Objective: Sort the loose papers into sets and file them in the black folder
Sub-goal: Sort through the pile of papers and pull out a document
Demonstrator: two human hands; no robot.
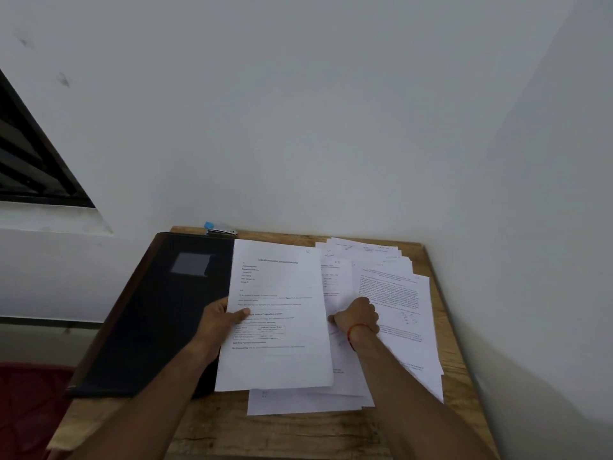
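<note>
A closed black folder (159, 313) lies on the left part of the small wooden table (298, 433). My left hand (220, 322) grips the left edge of a printed sheet (282, 287), thumb on top, holding it partly over the folder's right edge. To the right spreads a loose pile of printed papers (398, 293). My right hand (358, 315), with a red thread at the wrist, rests on that pile with fingers curled and pinching a sheet's edge.
A stapler (220, 229) with a blue end sits at the table's back edge behind the folder. White walls close in at the back and right. A dark window (30, 154) is on the left, a red surface (30, 410) below it.
</note>
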